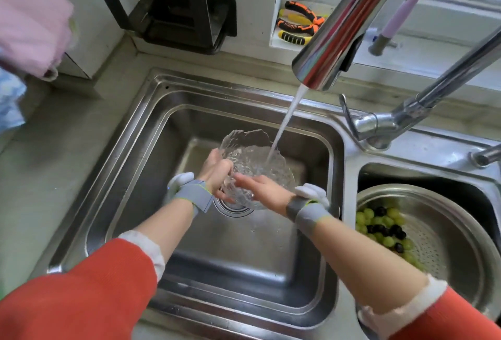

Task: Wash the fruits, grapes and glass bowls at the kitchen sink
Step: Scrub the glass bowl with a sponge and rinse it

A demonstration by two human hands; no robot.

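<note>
1. While water runs from the faucet (349,22) into it, the glass bowl (254,169) is held over the middle of the left sink basin (244,253), above the drain (233,208), so the run-off falls straight away.
2. The left hand (217,174) grips the bowl's rim at about nine o'clock, fingers curled round the wavy edge. That hold seems meant to tilt the bowl's mouth toward the stream, which strikes the inside wall near two o'clock.
3. The right hand (260,186) lies at the bowl's six o'clock edge with fingers stretched fairly straight across the glass. It looks like a rubbing or steadying touch; whether the thumb hooks the rim I cannot tell.
4. Both wrists wear grey straps, and the red sleeves are pushed up the forearms, likely to keep them dry.
5. At three to four o'clock from the bowl, the right basin holds a metal colander (439,236) with green and dark grapes (379,226) heaped at its left side, apart from the stream and waiting.
6. My reading: bowl rinsing is under way; the grapes still need their turn.
</note>
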